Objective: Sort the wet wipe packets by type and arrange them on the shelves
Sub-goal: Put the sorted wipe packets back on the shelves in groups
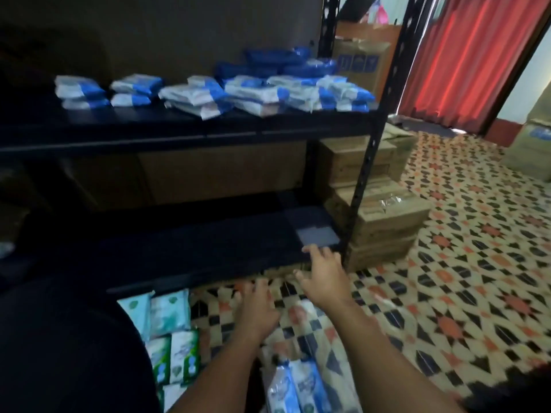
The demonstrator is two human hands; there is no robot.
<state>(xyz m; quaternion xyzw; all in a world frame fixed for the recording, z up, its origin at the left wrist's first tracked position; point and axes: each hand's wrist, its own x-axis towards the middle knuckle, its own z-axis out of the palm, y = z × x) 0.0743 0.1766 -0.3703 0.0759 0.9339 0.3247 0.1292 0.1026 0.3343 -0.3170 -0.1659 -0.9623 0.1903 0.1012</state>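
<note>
Head view: blue-and-white packets (208,95) stacked in rows along the upper shelf (179,129), darker blue packets (277,62) piled behind them at the right. Right hand (323,274) spread, empty, fingertips at the front edge of the lower shelf (208,242) beside the black post (369,144). Left hand (259,308) spread too, empty, above the patterned floor (447,263). Green packets (170,332) lying on the floor below the lower shelf; blue packets (298,389) on the floor between the forearms. Cardboard boxes (378,216) stacked right of the post, red curtain (465,55) beyond.
</note>
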